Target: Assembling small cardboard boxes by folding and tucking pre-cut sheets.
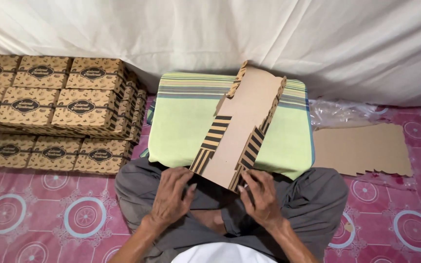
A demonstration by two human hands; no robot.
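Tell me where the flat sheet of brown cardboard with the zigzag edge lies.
In the head view, the flat brown cardboard sheet lies on the pink patterned mat, right of the green striped cushion, below crumpled clear plastic.

A flat, unfolded cardboard box blank (242, 127) is held at its near end, over the lap, and is tilted so that its far end reaches up and away across a pale green striped cushion (181, 122). Its plain brown inner face is turned upward. Side flaps are folded partly inward along both long edges, and their printed outer faces, with dark brown and tan stripes, are shown. The far edges are cut in a zigzag.
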